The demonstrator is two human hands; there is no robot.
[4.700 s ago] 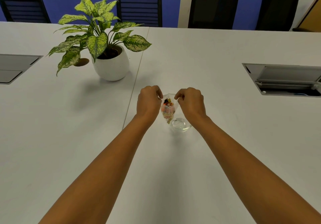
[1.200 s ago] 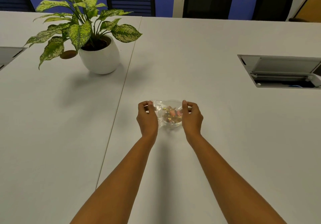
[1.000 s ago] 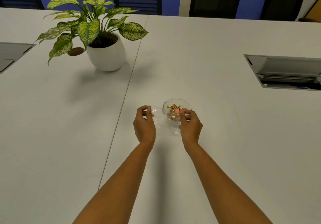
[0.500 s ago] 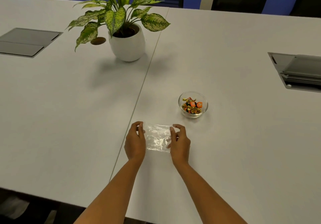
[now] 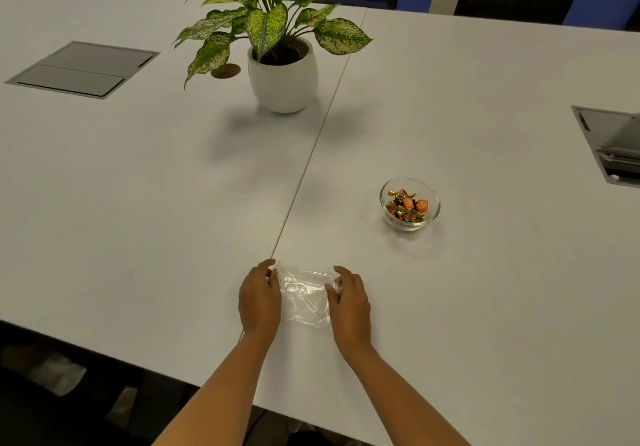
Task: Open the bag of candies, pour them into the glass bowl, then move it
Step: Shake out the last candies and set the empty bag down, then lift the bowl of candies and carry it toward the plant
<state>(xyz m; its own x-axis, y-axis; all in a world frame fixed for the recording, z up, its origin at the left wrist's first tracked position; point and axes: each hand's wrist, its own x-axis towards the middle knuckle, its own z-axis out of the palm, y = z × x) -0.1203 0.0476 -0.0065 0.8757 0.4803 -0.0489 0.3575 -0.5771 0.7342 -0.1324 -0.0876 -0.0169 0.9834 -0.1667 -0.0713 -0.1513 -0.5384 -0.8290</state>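
Note:
A small glass bowl (image 5: 409, 204) stands on the white table, right of the table's seam, with several orange and gold wrapped candies (image 5: 406, 205) inside. Nearer to me the clear plastic bag (image 5: 304, 295) lies flat and emptied on the table. My left hand (image 5: 259, 299) pinches its left edge and my right hand (image 5: 349, 302) pinches its right edge. The bowl sits apart from both hands, up and to the right.
A leafy plant in a white pot (image 5: 283, 71) stands at the back by the seam. Grey cable hatches are set into the table at far left (image 5: 81, 69) and far right (image 5: 611, 146). The table's front edge (image 5: 114, 352) runs close by my left forearm.
The candies went from the bag into the bowl. Both hands drew the empty bag back toward me and laid it flat; the bowl now stands farther right of them.

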